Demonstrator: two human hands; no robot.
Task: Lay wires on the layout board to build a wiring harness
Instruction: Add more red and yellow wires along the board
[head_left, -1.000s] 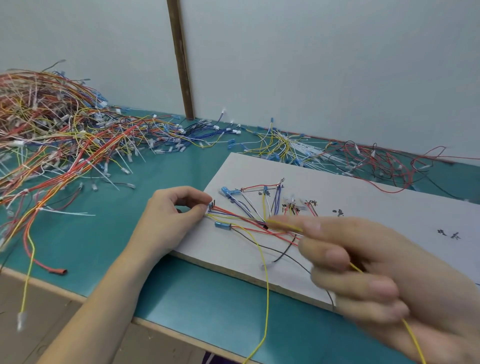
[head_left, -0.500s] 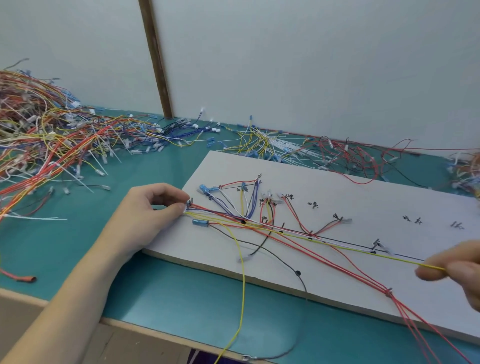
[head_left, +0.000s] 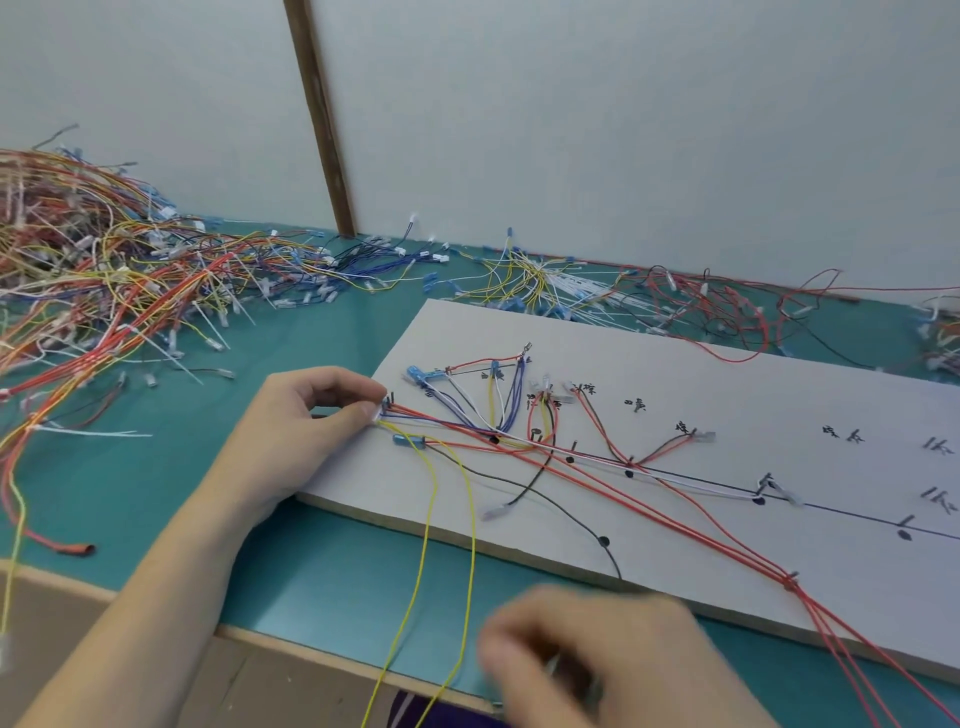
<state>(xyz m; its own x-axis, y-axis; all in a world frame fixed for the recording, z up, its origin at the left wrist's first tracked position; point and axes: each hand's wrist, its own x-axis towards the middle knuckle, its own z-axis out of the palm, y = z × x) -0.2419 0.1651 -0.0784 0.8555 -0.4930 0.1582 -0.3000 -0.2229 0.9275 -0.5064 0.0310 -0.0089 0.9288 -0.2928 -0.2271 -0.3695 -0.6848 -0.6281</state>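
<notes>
- Wires for the harness show nearest as two yellow wires (head_left: 470, 525) that run from the left end of the layout board, cross its front edge and hang down past the table edge.
- Beside them, at the bottom of the view, the right hand (head_left: 597, 660) is blurred over the table's front edge; its fingers look curled, but whether it grasps anything I cannot tell.
- A bundle of red wires (head_left: 675, 525) crosses the board diagonally, from the pins at the left end to a pin near the front edge, then trails off toward the lower right.
- The left hand (head_left: 306, 431) rests at the board's left corner, thumb and forefinger pinching the wire ends against the small pins there.
- The layout board (head_left: 779, 395) is a pale panel lying flat on the teal table (head_left: 322, 561), marked with a black line, black dots and handwritten labels.
- Blue, white and yellow wires (head_left: 498, 400) fan out from a dot on the board up to blue connectors (head_left: 415, 374) near its far-left area.
- A black wire (head_left: 587, 519) curves over the front edge of the board.
- Farther back, a large tangled heap of loose wires (head_left: 104, 291) covers the table's left side.
- More loose wires (head_left: 649, 301) lie along the pale wall behind the board.
</notes>
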